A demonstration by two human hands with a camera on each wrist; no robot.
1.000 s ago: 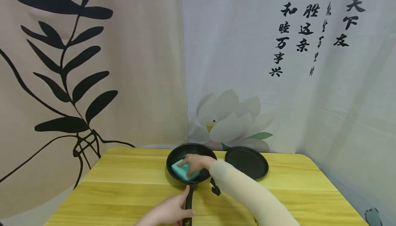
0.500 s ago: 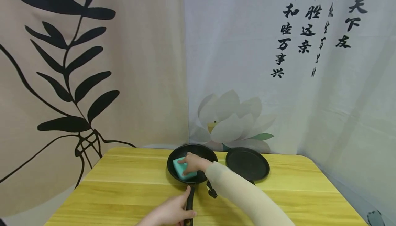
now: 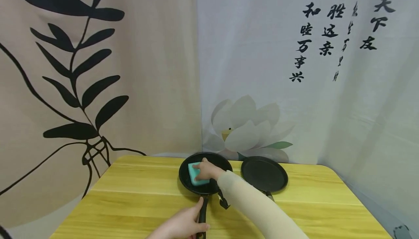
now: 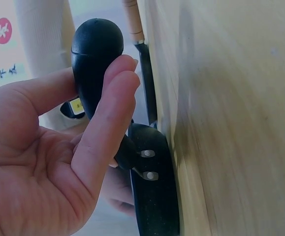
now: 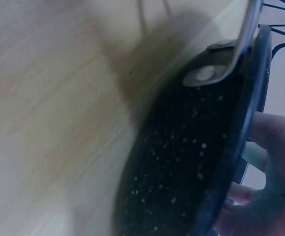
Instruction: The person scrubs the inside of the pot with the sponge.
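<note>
A black frying pan (image 3: 226,163) stands on the wooden table, its handle (image 3: 203,210) pointing toward me. My left hand (image 3: 184,221) grips this handle, thumb lying along the top; in the left wrist view the fingers of the hand (image 4: 48,162) wrap the rounded handle end (image 4: 97,42). Inside the pan, my right hand (image 3: 208,170) holds a turquoise sponge (image 3: 193,175) against the bottom, fingers spread over it. From the right wrist, the speckled pan wall (image 5: 172,157) hides most of the sponge, with the right hand (image 5: 280,172) behind the rim.
A flat black griddle pan (image 3: 264,173) lies to the right of the frying pan, close by; my right sleeve (image 3: 255,204) covers part of its handle. The table (image 3: 131,195) ends at a printed cloth backdrop (image 3: 157,86).
My right hand and the sponge have shifted up and slightly right within the frying pan. The left hand keeps its grip on the handle.
</note>
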